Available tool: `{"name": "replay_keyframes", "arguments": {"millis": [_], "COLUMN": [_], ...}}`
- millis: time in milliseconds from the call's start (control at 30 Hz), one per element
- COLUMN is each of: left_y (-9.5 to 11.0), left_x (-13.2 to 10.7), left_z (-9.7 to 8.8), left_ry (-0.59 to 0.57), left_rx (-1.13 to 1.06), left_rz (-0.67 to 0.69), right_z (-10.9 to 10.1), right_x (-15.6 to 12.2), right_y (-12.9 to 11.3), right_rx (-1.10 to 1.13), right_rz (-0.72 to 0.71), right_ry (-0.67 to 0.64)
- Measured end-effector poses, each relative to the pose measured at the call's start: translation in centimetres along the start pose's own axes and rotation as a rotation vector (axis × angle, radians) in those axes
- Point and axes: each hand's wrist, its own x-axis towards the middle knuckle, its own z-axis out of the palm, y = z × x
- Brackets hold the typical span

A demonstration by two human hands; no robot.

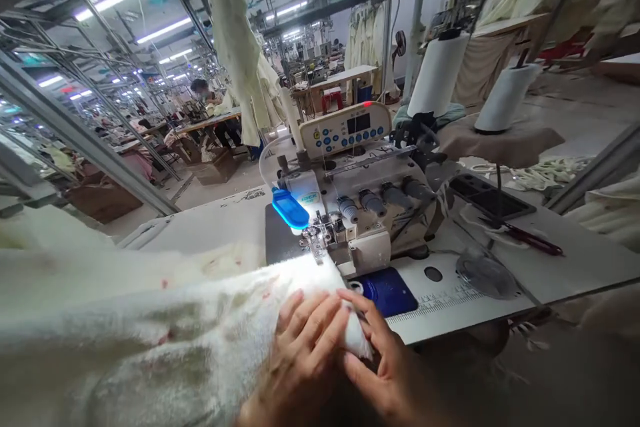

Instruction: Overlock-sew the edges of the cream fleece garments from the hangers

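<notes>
A cream fleecy fabric (150, 320) lies across the sewing table, its end under the presser foot (316, 243) of an overlock sewing machine (360, 207). My left hand (300, 353) lies flat on the fabric near its right end, fingers stretched out and close together. My right hand (385, 363) sits just right of it, thumb and fingers pinching the fabric's corner edge. Both hands are a short way in front of the presser foot.
Two white thread cones (437, 73) stand behind the machine. Red-handled scissors (533, 239) lie on the white table (575, 260) at right, near a clear round lid (487, 273). A person (203, 90) works far back left. Cream garments (240, 47) hang overhead.
</notes>
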Motion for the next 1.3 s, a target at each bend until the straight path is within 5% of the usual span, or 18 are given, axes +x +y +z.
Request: {"name": "replay_keyframes", "arguments": {"millis": [133, 300, 667, 833, 900, 1033, 1100, 1300], "left_y": [1.6, 1.9, 3.7, 4.2, 4.2, 4.3, 4.4, 3.0], "left_x": [-1.0, -1.6, -2.0, -2.4, -2.3, -1.7, -1.5, -2.0], "left_z": [0.9, 0.5, -0.9, -1.3, -1.4, -1.2, -0.8, 0.3], "left_ry": [0.122, 0.132, 0.097, 0.081, 0.093, 0.114, 0.13, 0.045], "left_rx": [-0.123, -0.112, -0.182, 0.013, 0.137, 0.195, 0.181, 0.144], "left_rz": [-0.091, -0.134, -0.123, -0.037, -0.024, -0.037, -0.059, -0.052], "right_z": [0.5, 0.6, -2.2, -3.2, -3.5, -3.6, -3.4, -3.4], "right_x": [0.5, 1.1, -2.3, -2.4, -2.2, -1.2, -0.6, 0.3], "right_y": [1.0, 0.9, -1.3, -3.0, -3.0, -2.1, -1.7, -1.7], "right_rx": [-0.008, 0.256, 0.071, 0.238, 0.117, -0.36, -0.436, -0.434], "right_rz": [0.005, 0.152, 0.167, 0.229, 0.123, -0.369, -0.57, -0.688], "right_ry": [0.146, -0.19, -0.19, -0.386, -0.416, -0.037, -0.011, -0.027]}}
